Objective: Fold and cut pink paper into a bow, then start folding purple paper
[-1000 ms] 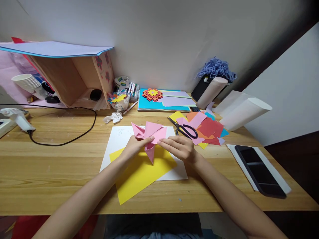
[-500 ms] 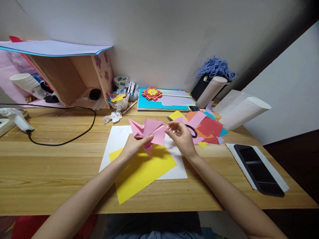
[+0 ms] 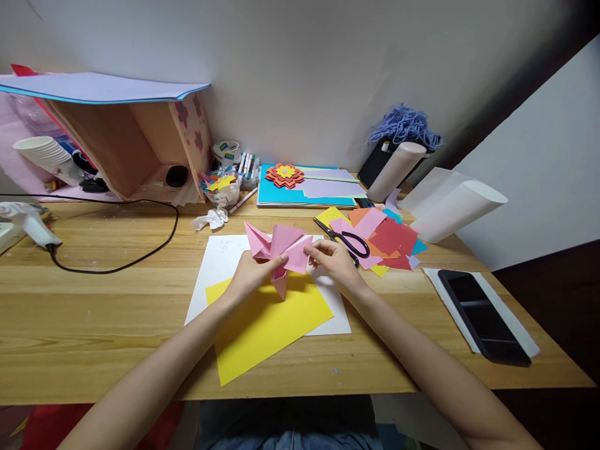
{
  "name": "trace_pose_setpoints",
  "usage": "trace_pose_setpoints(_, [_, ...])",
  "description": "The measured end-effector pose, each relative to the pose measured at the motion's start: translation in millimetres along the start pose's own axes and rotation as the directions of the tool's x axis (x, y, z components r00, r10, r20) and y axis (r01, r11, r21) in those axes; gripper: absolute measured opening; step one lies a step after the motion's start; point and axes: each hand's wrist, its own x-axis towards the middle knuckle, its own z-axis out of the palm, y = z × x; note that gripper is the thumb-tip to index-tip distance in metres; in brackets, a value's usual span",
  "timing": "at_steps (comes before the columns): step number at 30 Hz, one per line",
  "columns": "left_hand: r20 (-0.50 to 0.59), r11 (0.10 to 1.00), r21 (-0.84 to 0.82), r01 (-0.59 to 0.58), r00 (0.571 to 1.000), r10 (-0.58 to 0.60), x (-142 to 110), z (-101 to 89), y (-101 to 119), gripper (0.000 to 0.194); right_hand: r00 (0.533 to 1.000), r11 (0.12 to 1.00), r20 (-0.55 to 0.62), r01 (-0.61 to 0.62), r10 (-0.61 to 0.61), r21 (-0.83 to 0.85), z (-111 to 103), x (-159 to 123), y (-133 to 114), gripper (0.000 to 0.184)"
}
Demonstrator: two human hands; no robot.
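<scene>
A folded pink paper shape [image 3: 280, 247] is held just above a yellow sheet [image 3: 267, 319] that lies on a white sheet [image 3: 220, 262]. My left hand [image 3: 250, 277] grips the shape's lower left part, fingers closed on it. My right hand [image 3: 332, 261] pinches its right flap between thumb and fingers. A point of the pink shape hangs down toward the yellow sheet.
Black scissors [image 3: 345, 240] lie on a pile of coloured paper squares [image 3: 389, 240] to the right. A dark phone [image 3: 482, 315] rests on paper at the far right. A glue gun [image 3: 28, 222] with a black cable [image 3: 140, 250] is at the left. A cardboard box [image 3: 122, 150], markers [image 3: 246, 167] and a paper flower [image 3: 285, 175] stand behind.
My right hand lifted off the pink shape's middle, rose with the right flap, then came down a little closer to the shape. My left hand kept its grip.
</scene>
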Motion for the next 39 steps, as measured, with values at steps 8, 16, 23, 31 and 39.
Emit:
trace_pose_setpoints(8, [-0.084, 1.0, -0.004, -0.003, 0.996, 0.002, -0.5, 1.6, 3.1, 0.033, 0.978, 0.995, 0.184, -0.095, 0.098, -0.024, 1.0, -2.3, -3.0, 0.03])
trace_pose_setpoints(16, [-0.144, 0.999, 0.0, 0.033, 0.989, -0.032, 1.0, 0.7, 3.6, 0.03, 0.995, 0.998, 0.1, -0.008, 0.014, -0.055, 9.1, -9.8, -0.5, 0.047])
trace_pose_setpoints(23, [-0.177, 0.999, 0.01, 0.038, 0.984, -0.036, -0.9, 1.7, 6.7, 0.029, 0.994, 0.993, 0.008, 0.106, -0.106, -0.044, 11.0, -12.6, -3.1, 0.048])
trace_pose_setpoints(31, [-0.164, 0.999, 0.016, 0.031, 0.986, -0.027, 0.4, 0.9, 4.5, 0.032, 0.993, 0.992, -0.013, 0.119, -0.12, -0.045, 12.6, -14.6, -5.0, 0.049])
trace_pose_setpoints(39, [-0.142, 0.999, 0.012, 0.034, 0.989, -0.032, 2.3, -0.4, 0.6, 0.037, 0.984, 0.97, 0.082, 0.168, -0.156, -0.174, 11.1, -15.1, -4.7, 0.02])
